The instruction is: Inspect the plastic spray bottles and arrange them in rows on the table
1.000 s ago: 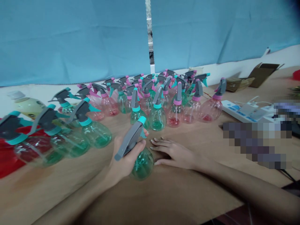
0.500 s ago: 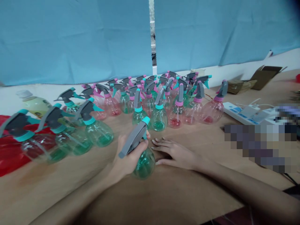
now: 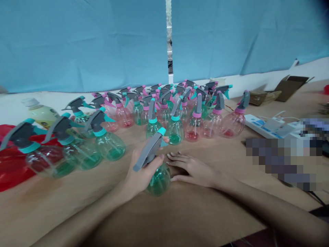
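My left hand [image 3: 144, 171] is wrapped round the neck of a green spray bottle [image 3: 159, 180]. Its grey head with a turquoise nozzle tilts up and to the right, and a finger shows by the turquoise trigger. Just right of that bottle, my right hand [image 3: 191, 168] rests palm down on the table with its fingers stretched out and holds nothing. Another green spray bottle [image 3: 175, 128] stands behind the held one. A pink spray bottle [image 3: 193, 128] is close to its right. Several green bottles, among them one nearby [image 3: 110, 145], line the left side.
Many more pink and green spray bottles crowd the back of the brown table [image 3: 218, 212]. A red plastic bag [image 3: 12, 171] and a bottle of yellowish liquid [image 3: 42, 115] are at left. On the right are a white power strip [image 3: 259, 125] and an open cardboard box [image 3: 290, 89].
The grip on the green spray bottle is the same; the finger by its trigger sits slightly further out. The right hand stays put, and the view has shifted very little.
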Available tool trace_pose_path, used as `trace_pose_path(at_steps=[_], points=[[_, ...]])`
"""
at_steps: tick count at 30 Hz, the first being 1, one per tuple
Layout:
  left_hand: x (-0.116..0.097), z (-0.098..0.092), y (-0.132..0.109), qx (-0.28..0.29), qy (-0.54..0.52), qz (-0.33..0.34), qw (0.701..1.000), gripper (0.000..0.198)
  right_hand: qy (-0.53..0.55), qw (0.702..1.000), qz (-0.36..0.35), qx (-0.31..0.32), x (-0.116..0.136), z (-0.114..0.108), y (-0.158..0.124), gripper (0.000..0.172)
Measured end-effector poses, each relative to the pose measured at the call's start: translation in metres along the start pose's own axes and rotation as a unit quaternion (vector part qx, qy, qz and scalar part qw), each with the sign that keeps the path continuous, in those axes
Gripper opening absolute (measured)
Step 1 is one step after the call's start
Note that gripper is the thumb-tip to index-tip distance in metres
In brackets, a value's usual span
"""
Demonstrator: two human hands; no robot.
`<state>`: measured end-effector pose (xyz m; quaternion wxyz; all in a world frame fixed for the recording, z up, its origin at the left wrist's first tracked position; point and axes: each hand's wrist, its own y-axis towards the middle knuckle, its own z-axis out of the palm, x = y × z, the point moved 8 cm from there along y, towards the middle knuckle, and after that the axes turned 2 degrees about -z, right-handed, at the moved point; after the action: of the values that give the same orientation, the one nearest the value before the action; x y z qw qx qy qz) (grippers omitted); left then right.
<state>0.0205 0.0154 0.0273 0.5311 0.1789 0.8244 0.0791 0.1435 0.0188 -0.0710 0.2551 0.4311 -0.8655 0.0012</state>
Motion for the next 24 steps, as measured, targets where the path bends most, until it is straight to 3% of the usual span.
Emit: trace_pose_path(at_steps=[24], points=[[0.0063,0.0011,-0.0011,0.007,0.040,-0.035,0.999,0.035,0.002,1.000,-0.002,-0.004,0.0001,-0.0003,0.0000,0.065]])
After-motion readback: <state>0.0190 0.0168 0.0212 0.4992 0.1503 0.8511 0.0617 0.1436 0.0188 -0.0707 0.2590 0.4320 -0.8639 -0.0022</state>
